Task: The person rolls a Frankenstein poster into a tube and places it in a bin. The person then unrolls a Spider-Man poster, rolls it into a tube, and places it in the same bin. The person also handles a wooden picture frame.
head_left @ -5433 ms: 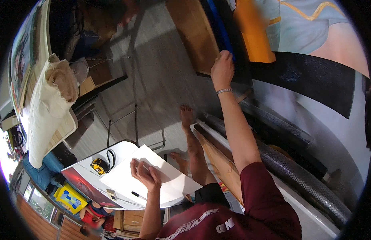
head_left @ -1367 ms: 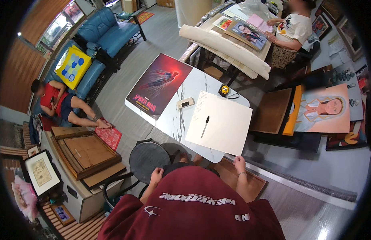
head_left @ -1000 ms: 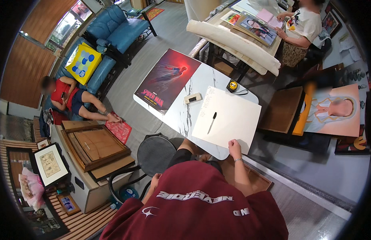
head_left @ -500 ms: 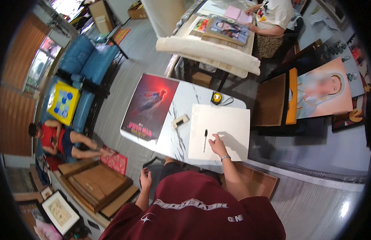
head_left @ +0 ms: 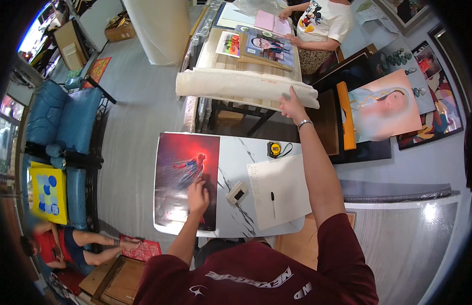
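Note:
My left hand point(head_left: 198, 197) rests on the lower right part of a glossy red and dark poster point(head_left: 180, 203), its fingers loosely spread. Stretched far forward, my right hand point(head_left: 294, 108) is at the right end of a long cream-coloured roll point(head_left: 236, 87); a finger points up in front of it. Whether it presses on the roll I cannot tell. A white sheet with handwriting point(head_left: 264, 178) lies right of the poster, partly under my right forearm. On that sheet is a black-capped pen point(head_left: 273, 203). Between poster and sheet sits a small pale block with a dark patch point(head_left: 237, 193).
A yellow and black tape measure point(head_left: 274, 149) lies at the far edge of my marbled white table point(head_left: 236, 162). Behind the roll, a person point(head_left: 322, 25) works at another table. Framed pictures and a portrait point(head_left: 386, 107) lean on the right. Another person sits by blue seats point(head_left: 75, 122).
My right hand has left the white sheet and reached forward to the roll. My left hand has come from beside my body onto the poster. The view has shifted.

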Demonstrator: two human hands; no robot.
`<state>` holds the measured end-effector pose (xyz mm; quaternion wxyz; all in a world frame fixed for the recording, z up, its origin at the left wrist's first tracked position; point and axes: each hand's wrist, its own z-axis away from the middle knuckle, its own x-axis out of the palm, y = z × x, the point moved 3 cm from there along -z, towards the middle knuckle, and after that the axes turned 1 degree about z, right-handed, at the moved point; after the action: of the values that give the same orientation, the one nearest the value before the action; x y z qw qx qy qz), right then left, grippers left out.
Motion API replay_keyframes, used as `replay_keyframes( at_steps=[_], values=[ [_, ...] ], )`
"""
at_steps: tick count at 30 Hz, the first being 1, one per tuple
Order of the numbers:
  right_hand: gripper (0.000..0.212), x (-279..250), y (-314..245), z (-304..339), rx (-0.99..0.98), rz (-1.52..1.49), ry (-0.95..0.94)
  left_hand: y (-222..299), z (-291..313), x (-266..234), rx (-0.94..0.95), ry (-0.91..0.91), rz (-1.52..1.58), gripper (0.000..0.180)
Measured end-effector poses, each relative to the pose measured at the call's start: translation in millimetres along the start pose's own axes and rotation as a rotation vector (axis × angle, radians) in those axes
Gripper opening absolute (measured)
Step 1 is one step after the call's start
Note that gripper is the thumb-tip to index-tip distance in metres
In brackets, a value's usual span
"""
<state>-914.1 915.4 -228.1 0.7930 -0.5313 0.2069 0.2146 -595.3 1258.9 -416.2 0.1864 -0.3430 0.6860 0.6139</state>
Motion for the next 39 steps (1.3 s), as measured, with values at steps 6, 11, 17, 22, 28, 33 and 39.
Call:
replay_keyframes(
  at_steps=[6, 11, 17, 22, 28, 33, 39],
  values=[
    [0.064, -10.5, 9.4, -18.6, 0.041, -0.077, 0.060, 27.0, -87.0, 81.0, 0.231, -0.145, 0.112, 0.035],
    [0.039, -29.8, 42.0, -32.8, 0.035, -0.134, 0.108, 48.1, -141.3, 138.5, 0.240, -0.133, 0.172, 0.039],
    [0.034, -72.7, 82.6, -55.0, 0.071, -0.215, 0.126, 54.9, -146.3, 190.6, 0.044, -0.187, 0.071, 0.037],
    [0.029, -100.5, 96.5, -123.1, -0.050, -0.254, 0.100, 52.7, -143.8, 192.2, 0.064, -0.172, 0.012, 0.034],
    [0.032, -114.6, 119.1, -239.0, -0.115, -0.405, 0.124, 63.0, -153.2, 195.4, 0.084, -0.168, -0.079, 0.035],
    [0.042, -120.6, 120.1, -326.4, -0.083, -0.302, 0.155, 66.2, -155.2, 197.6, 0.084, -0.170, -0.151, 0.034],
    [0.038, -104.8, 121.8, -391.9, -0.031, -0.408, 0.111, 64.0, -153.0, 201.0, 0.061, -0.183, -0.180, 0.036]
  ],
)
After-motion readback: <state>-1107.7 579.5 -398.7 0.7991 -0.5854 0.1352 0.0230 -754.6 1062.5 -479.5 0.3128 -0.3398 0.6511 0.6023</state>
